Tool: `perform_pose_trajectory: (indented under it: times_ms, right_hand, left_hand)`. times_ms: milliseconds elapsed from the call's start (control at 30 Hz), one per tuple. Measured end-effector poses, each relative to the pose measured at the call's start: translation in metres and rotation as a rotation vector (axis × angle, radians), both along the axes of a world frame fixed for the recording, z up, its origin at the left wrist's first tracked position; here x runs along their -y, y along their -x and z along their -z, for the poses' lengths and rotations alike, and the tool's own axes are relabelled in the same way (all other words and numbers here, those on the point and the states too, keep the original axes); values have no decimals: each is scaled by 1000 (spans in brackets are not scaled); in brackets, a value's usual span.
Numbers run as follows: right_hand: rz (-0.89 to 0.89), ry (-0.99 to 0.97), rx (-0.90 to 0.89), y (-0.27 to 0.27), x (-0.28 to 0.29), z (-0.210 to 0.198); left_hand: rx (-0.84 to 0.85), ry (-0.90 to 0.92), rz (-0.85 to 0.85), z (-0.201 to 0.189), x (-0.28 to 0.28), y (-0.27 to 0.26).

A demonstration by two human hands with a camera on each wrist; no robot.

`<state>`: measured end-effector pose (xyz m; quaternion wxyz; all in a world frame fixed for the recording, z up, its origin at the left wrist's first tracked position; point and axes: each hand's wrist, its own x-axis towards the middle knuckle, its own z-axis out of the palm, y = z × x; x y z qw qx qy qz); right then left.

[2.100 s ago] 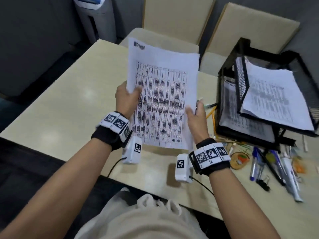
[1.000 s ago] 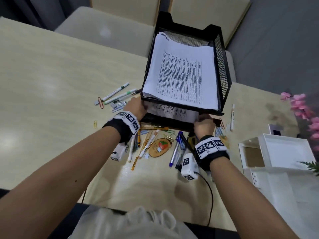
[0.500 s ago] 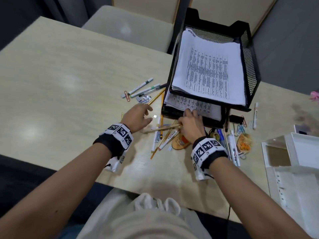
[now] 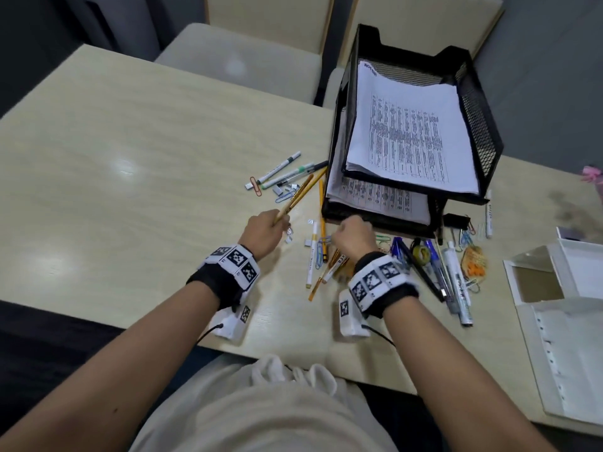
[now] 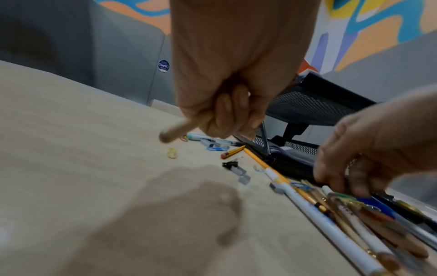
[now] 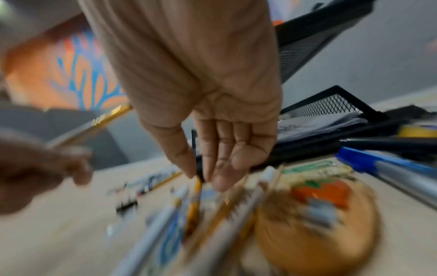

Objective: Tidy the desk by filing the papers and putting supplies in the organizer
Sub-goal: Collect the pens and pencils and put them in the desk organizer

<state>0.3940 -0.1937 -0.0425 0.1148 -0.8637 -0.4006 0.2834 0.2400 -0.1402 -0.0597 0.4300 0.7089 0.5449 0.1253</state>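
Note:
My left hand point(image 4: 262, 231) grips yellow pencils point(image 4: 301, 194) that slant up toward the black mesh paper tray point(image 4: 483, 125). In the left wrist view its fingers point(image 5: 227, 115) curl round a pencil whose blunt end point(image 5: 172, 133) sticks out. My right hand point(image 4: 350, 236) hovers over the loose supplies in front of the tray. Its fingers point(image 6: 222, 168) point straight down, tips at a yellow pencil point(image 6: 195, 198), in a blurred picture. Printed papers point(image 4: 408, 141) lie in the top tier and more papers point(image 4: 375, 197) in the lower tier.
Pens, markers and clips point(image 4: 440, 272) are strewn right of my right hand, with more pens point(image 4: 280, 168) left of the tray and a white marker point(image 4: 311, 256) between my hands. A white organizer point(image 4: 580, 269) and a white folder point(image 4: 574, 360) sit at the right edge. Chairs stand behind the desk.
The sheets held in both hands went into the tray's lower tier. Both hands then dropped to the supplies. The left hand has picked up yellow pencils.

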Motion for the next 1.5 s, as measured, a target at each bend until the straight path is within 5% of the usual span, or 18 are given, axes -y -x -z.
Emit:
perform_pose_trajectory:
  times_ms: [333,500,633,733,867,1000,1133,1233,1400,1500]
  right_hand:
    - [140,111,106,14,30,24]
    - [478,-218,-295,6,43,17]
    - [497,-504,-560,1,38,-5]
    - [495,-567,-629,-5,30,-16]
    - [585,-751,-932,-18,33,-26]
    - [551,-772,-1028,-15,38,-33]
    - [564,-656,-1085,14,42,-18]
    - [476,-502,-887,24,44,-1]
    - [177,-56,160,17,50,23]
    - [93,77,320,22,52,35]
  left_hand:
    - [15,174,85,20,7,-4]
    - [261,411,129,15,19,-19]
    - [445,622,237,5,34,-32]
    - [450,574,210,2,31,-34]
    - [515,524,81,1,14,-20]
    - [760,595,-220,0,-4,-10]
    - [870,643,-243,-6,-4,-19]
    - [801,566,-254,-5,-3,-26]
    - [593,416,-246,-1,-12,-19]
    - [437,293,-125,7,-9,-12]
